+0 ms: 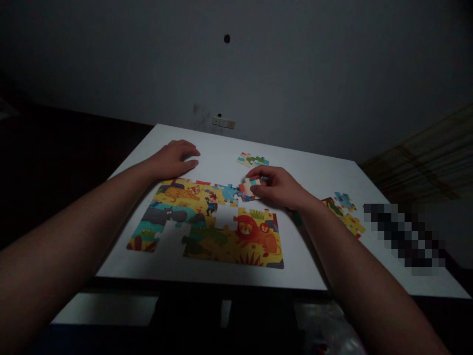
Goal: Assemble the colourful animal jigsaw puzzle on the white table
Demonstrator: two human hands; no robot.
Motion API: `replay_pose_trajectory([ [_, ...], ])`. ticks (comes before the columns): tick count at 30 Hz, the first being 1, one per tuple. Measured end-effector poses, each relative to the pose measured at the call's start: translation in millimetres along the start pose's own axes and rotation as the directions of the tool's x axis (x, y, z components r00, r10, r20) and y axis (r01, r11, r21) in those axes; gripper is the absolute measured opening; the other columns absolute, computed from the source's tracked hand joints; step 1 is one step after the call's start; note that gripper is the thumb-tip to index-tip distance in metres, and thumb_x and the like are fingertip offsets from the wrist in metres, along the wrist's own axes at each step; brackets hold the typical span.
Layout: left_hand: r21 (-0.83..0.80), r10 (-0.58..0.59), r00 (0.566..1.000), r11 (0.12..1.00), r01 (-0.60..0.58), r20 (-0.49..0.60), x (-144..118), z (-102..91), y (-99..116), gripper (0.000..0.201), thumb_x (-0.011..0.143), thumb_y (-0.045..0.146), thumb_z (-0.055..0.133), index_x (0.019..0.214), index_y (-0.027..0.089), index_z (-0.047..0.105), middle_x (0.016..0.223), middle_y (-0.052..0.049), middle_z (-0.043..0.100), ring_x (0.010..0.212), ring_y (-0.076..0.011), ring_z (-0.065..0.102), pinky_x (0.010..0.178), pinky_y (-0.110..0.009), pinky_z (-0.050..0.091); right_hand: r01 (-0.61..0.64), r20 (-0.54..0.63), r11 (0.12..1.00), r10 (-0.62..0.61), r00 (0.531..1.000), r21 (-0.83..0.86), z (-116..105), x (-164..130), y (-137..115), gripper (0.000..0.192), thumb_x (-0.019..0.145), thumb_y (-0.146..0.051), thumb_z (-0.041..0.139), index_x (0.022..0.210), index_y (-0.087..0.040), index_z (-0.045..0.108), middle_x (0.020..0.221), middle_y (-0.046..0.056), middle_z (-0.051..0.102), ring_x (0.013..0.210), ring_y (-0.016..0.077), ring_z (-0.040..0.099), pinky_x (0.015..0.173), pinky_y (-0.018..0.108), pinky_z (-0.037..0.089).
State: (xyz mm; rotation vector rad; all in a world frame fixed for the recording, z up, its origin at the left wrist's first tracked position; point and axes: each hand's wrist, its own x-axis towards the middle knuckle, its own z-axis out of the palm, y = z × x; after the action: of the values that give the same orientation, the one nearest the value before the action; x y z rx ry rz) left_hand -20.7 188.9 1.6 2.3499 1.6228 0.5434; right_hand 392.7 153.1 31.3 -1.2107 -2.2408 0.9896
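A partly joined jigsaw puzzle (207, 237) with animals on it lies on the white table, with gaps in its middle and lower left. My right hand (277, 186) pinches a puzzle piece (250, 188) between thumb and fingers at the puzzle's upper right edge. Whether that piece touches the one beside it, I cannot tell. My left hand (176, 159) rests on the table just above the puzzle's upper left, thumb and fingers apart, holding nothing.
Loose puzzle pieces (253, 159) lie beyond my right hand. More loose pieces (345, 212) are at the right, partly behind my right forearm. The white table (218, 148) reaches back toward a grey wall with sockets (223, 122). A blurred-out patch (406, 239) covers the table's right side.
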Motion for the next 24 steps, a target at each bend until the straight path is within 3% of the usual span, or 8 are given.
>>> replay_pose_trajectory([
  [5, 0.009, 0.001, 1.0, 1.0, -0.001, -0.004, 0.0, 0.8, -0.9, 0.063, 0.103, 0.065, 0.064, 0.144, 0.026, 0.09, 0.163, -0.017, 0.081, 0.157, -0.0445, 0.07, 0.143, -0.068, 0.049, -0.072, 0.036, 0.993, 0.069, 0.997, 0.091, 2.6, 0.7, -1.0, 0.034, 0.095, -0.031, 0.088, 0.129, -0.026, 0.089, 0.073, -0.004, 0.067, 0.065, 0.0179, 0.057, 0.059, 0.032, 0.04],
  [8, 0.007, -0.002, 1.0, 1.0, 0.002, -0.005, 0.5, 1.3, -2.1, 0.061, 0.103, 0.065, 0.064, 0.144, 0.026, 0.089, 0.162, -0.016, 0.082, 0.157, -0.0445, 0.07, 0.143, -0.068, 0.049, -0.062, 0.018, 0.993, 0.06, 0.998, 0.1, 4.9, 1.9, 1.4, 0.036, 0.096, -0.036, 0.09, 0.131, -0.027, 0.088, 0.08, -0.002, 0.072, 0.069, 0.0204, 0.063, 0.061, 0.033, 0.048],
  [12, 0.014, 0.002, 1.0, 1.0, -0.002, 0.001, 1.0, 1.2, -1.8, 0.059, 0.104, 0.064, 0.065, 0.144, 0.028, 0.089, 0.161, -0.015, 0.082, 0.158, -0.0439, 0.069, 0.144, -0.067, 0.048, 0.01, -0.123, 0.989, 0.009, 0.992, 0.151, 10.1, 5.5, 1.7, 0.046, 0.093, -0.038, 0.094, 0.136, -0.025, 0.086, 0.101, 0.004, 0.08, 0.086, 0.0241, 0.073, 0.077, 0.038, 0.062],
  [15, 0.017, -0.003, 1.0, 1.0, 0.003, 0.002, 0.9, 1.3, 0.1, 0.06, 0.105, 0.062, 0.065, 0.146, 0.026, 0.089, 0.163, -0.016, 0.081, 0.159, -0.0439, 0.068, 0.144, -0.066, 0.048, 0.042, -0.164, 0.978, -0.008, 0.986, 0.206, 14.5, 12.3, -4.9, 0.049, 0.093, -0.039, 0.095, 0.139, -0.027, 0.085, 0.111, 0.007, 0.083, 0.099, 0.028, 0.079, 0.088, 0.042, 0.066],
  [18, 0.02, -0.006, 1.0, 1.0, 0.006, -0.001, 1.3, 2.6, 1.9, 0.06, 0.104, 0.061, 0.066, 0.147, 0.026, 0.09, 0.164, -0.016, 0.08, 0.16, -0.044, 0.068, 0.144, -0.066, 0.049, 0.076, -0.152, 0.984, -0.051, 0.987, 0.161, 18.7, 26.1, -17.9, 0.047, 0.095, -0.042, 0.096, 0.14, -0.029, 0.087, 0.113, 0.007, 0.083, 0.101, 0.0293, 0.078, 0.09, 0.043, 0.066],
  [24, 0.039, -0.011, 1.0, 0.999, 0.011, -0.018, 2.0, 6.5, 5.0, 0.059, 0.103, 0.058, 0.066, 0.147, 0.026, 0.089, 0.165, -0.016, 0.081, 0.158, -0.0447, 0.069, 0.14, -0.064, 0.051, 0.077, -0.035, 0.997, -0.077, 0.996, 0.014, 32.7, 65.7, -42.6, 0.053, 0.095, -0.037, 0.095, 0.147, -0.028, 0.087, 0.101, 0.004, 0.08, 0.088, 0.0256, 0.072, 0.077, 0.038, 0.058],
])
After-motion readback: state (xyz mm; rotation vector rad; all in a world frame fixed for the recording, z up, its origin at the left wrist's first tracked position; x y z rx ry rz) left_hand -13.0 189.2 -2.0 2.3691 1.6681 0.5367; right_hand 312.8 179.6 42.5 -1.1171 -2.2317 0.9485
